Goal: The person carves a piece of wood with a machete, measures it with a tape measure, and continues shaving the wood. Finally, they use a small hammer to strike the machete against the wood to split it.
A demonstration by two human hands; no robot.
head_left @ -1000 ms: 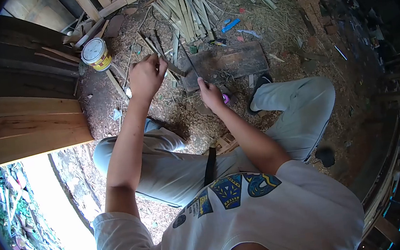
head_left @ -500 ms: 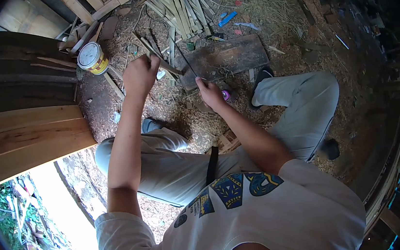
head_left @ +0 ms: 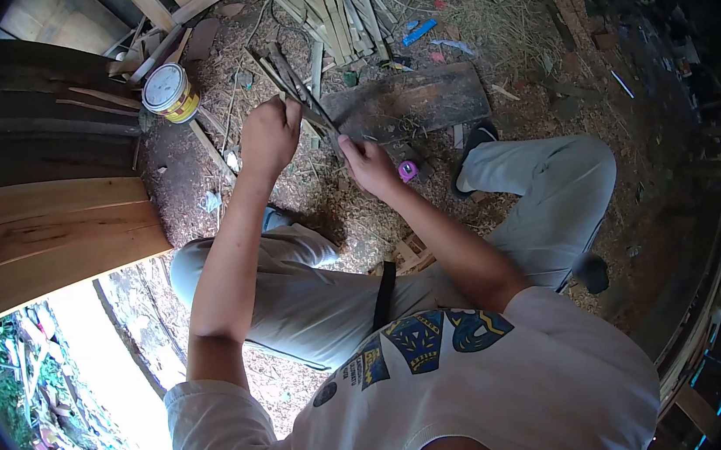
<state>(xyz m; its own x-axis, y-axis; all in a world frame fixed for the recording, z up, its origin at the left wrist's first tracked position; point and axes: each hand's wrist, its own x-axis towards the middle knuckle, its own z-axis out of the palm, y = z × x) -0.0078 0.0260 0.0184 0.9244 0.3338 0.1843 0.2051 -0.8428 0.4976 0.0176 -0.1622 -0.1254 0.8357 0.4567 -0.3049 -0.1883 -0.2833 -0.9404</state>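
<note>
My left hand [head_left: 271, 139] is closed in a fist around a short brown stick-like piece [head_left: 314, 119], which slants out toward my right hand. A long, thin, dark strip with a pale edge [head_left: 308, 97] runs up and left from my closed right hand [head_left: 368, 164], its thumb lying along the strip. Whether the strip is a blade or wood I cannot tell. The two pieces cross between my hands, above the left end of a dark plank [head_left: 418, 100] on the ground. A pink tape measure [head_left: 408, 170] lies just right of my right hand.
Thin wooden strips [head_left: 330, 17] lie in a pile ahead. A paint bucket [head_left: 171, 94] stands at the left, near stacked boards [head_left: 54, 239]. A blue object [head_left: 419, 32] lies beyond the plank. Shavings cover the ground around my bent legs [head_left: 540, 180].
My right hand has shifted slightly left, bringing the dark strip across the brown piece near my left hand. My left hand has moved a little right. The whole view has tilted slightly.
</note>
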